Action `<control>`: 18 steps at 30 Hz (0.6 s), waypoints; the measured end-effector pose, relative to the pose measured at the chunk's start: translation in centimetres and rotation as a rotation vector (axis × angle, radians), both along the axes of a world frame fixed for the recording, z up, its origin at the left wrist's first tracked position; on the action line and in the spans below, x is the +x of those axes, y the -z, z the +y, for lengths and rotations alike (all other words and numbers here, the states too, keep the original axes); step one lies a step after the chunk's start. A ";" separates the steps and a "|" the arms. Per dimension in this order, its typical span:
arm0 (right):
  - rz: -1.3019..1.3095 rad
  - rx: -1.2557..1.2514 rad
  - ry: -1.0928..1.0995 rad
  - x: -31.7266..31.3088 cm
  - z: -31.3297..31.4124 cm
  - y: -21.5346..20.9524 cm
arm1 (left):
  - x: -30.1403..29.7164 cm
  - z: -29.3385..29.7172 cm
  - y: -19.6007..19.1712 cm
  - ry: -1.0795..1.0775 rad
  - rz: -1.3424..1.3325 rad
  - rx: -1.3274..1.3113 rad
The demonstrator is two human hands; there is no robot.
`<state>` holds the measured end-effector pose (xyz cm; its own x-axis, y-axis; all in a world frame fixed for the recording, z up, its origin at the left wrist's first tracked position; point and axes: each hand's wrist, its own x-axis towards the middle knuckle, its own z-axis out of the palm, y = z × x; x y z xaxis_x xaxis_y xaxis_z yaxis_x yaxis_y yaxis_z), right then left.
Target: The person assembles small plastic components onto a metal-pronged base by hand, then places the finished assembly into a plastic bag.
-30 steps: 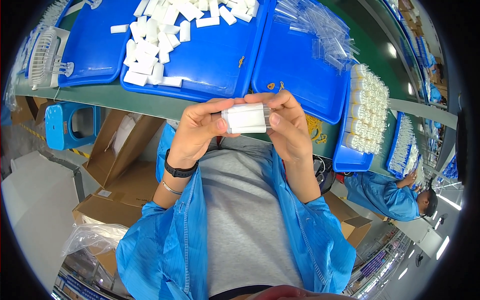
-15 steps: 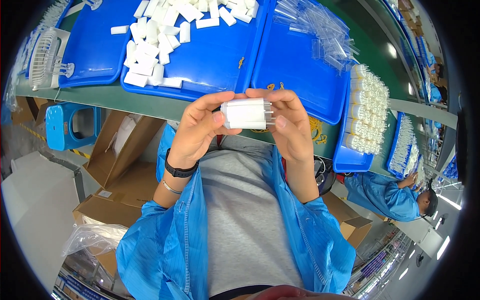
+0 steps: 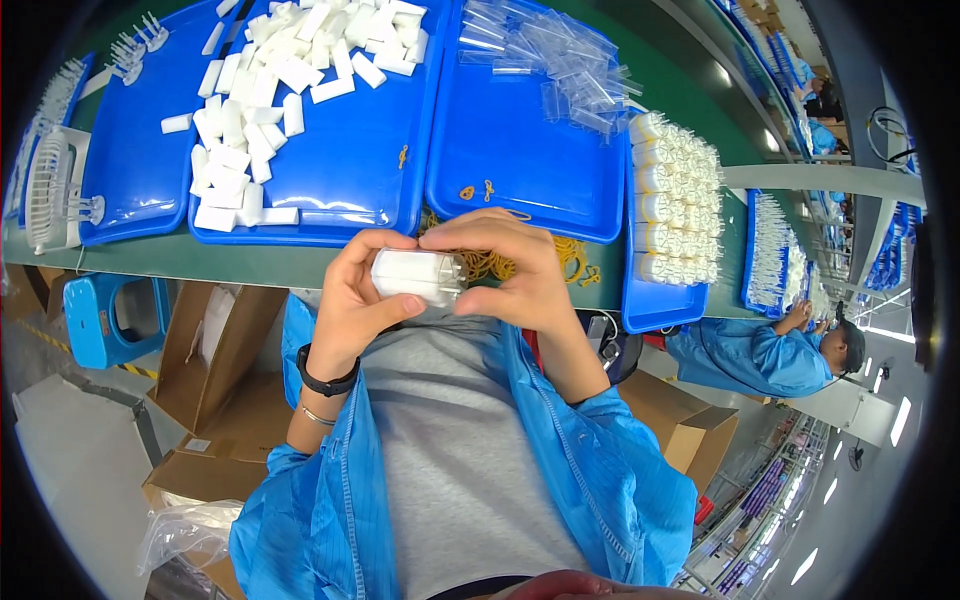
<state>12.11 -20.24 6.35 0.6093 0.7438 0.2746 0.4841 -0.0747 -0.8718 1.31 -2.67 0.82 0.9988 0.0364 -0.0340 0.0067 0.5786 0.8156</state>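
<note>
Above my lap is a white foam bundle (image 3: 412, 274), with thin clear prongs sticking out of its right end. My left hand (image 3: 350, 295) is closed around its left part, thumb along the lower side and fingers behind. Curved over the pronged end, my right hand (image 3: 520, 268) has its fingertips at the bundle's top edge and its thumb beside the prongs. Behind that hand, yellow rubber bands (image 3: 575, 262) lie heaped on the green table edge, partly hidden by the fingers.
A blue tray (image 3: 340, 190) carries loose white foam blocks (image 3: 235, 125). Another tray (image 3: 520, 170) contains clear plastic pieces (image 3: 560, 60). Finished-looking white bundles (image 3: 678, 200) stand in rows at right. A blue stool (image 3: 90, 320) and cardboard boxes (image 3: 215, 410) sit below. A co-worker (image 3: 760, 355) works farther right.
The bundle and both hands have moved left and slightly down in view. My right hand has shifted from the prong tips to over the bundle's end. The whole view has also shifted.
</note>
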 end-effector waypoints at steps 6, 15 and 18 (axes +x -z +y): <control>-0.774 -0.415 0.595 8.6 -3.7 -0.5 | -0.5 1.0 0.3 -0.019 0.032 -0.100; -0.768 -0.676 0.759 11.5 -6.0 2.7 | -1.0 0.8 -0.4 -0.055 0.078 -0.106; -0.771 -0.589 0.700 11.3 -6.2 2.4 | -0.9 0.6 -0.5 -0.132 0.049 -0.108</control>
